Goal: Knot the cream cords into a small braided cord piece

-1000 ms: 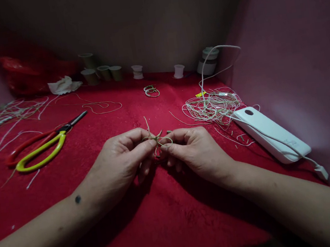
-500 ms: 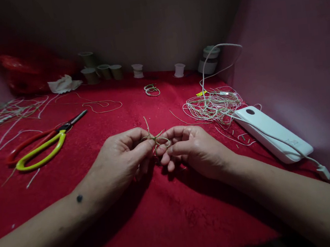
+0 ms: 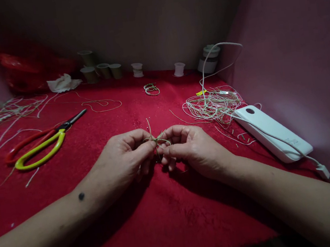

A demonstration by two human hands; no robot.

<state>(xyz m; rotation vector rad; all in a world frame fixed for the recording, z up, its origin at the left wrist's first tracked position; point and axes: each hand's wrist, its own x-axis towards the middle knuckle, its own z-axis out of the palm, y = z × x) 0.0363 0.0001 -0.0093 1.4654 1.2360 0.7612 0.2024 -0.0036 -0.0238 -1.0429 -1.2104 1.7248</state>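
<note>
My left hand [image 3: 124, 161] and my right hand [image 3: 191, 148] meet over the middle of the red cloth [image 3: 171, 216]. Both pinch a small knotted piece of pale green cord [image 3: 156, 138] between thumb and fingers. Short cord ends stick up from the knot between the fingertips. The fingers of both hands are curled closed around it.
Red and yellow scissors [image 3: 38, 144] lie at the left. A tangle of pale cord [image 3: 213, 105] and a white power bank [image 3: 272, 131] with a cable lie at the right. Several spools [image 3: 103, 71] stand along the back wall. Loose cords [image 3: 5, 114] trail at the far left.
My right hand's fingers have shifted slightly on the knot and both hands have drawn a little closer together. Nothing else has moved.
</note>
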